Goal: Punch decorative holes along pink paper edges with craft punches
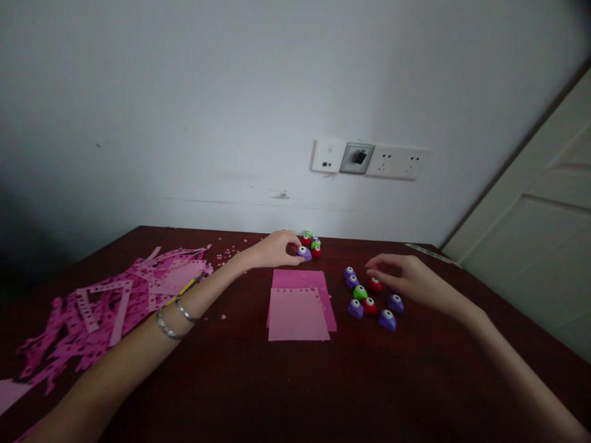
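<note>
Purple craft punch (304,253) at the far cluster, held in left hand (273,249) | left grip closed around it, wrist low, arm reaching forward | right hand (401,277) open, arched, fingertips just above red punch (375,284) | pink paper sheets (298,314) between hands on dark wood bench (240,394) | punched pink scraps (115,301) far left

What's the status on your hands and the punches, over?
Left hand on purple craft punch, back cluster. Right hand open, close by red punch. Pink paper sheets lie between hands.
</note>
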`<state>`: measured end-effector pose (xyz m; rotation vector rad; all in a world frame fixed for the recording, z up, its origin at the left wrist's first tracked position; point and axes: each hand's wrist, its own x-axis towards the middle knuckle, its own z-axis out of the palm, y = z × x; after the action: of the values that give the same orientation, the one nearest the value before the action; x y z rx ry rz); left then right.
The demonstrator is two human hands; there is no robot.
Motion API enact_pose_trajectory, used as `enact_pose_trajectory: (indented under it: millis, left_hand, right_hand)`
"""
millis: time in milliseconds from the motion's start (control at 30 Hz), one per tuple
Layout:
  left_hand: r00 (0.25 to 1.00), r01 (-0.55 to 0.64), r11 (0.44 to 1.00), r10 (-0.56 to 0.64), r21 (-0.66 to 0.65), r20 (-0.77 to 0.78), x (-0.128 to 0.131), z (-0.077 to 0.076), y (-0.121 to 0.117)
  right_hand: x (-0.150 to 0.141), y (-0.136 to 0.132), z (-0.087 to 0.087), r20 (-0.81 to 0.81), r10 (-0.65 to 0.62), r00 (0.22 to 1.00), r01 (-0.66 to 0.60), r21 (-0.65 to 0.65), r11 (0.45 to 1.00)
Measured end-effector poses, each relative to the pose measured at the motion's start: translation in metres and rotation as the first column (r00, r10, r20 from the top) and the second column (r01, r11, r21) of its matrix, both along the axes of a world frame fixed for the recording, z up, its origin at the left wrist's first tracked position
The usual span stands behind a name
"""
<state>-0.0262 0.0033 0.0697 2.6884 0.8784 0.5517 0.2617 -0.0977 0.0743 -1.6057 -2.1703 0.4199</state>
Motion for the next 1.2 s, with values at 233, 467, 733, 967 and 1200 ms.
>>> enact_pose_trajectory:
  millis: [233,467,733,967,1200]
  left_hand:
    - [0.988,0.132,0.982,-0.142,-0.133,-0.065,-0.008,-0.004,-0.033]
    - [0.969,0.230,0.964,-0.240,-0.130,-0.064,-0.004,-0.009,-0.039]
    - [0.957,0.255,0.961,-0.267,-0.112,-0.116,0.003,-0.007,-0.047]
    - [0.953,0.268,0.954,-0.283,-0.131,-0.106,0.008,-0.011,-0.051]
    - [0.937,0.315,0.928,-0.337,-0.198,-0.090,0.008,-0.014,-0.047]
  right_hand:
    - [-0.030,-0.006,-0.002,-0.104,0.092,0.990,-0.096,-0.038,0.995]
    - [-0.070,-0.014,-0.013,-0.131,0.189,0.973,-0.191,-0.004,0.982]
    - [-0.084,-0.019,-0.019,-0.156,0.236,0.959,-0.235,0.024,0.972]
    - [-0.087,-0.017,-0.026,-0.163,0.204,0.965,-0.204,0.018,0.979]
    - [-0.084,-0.018,-0.028,-0.241,0.125,0.962,-0.159,-0.124,0.980]
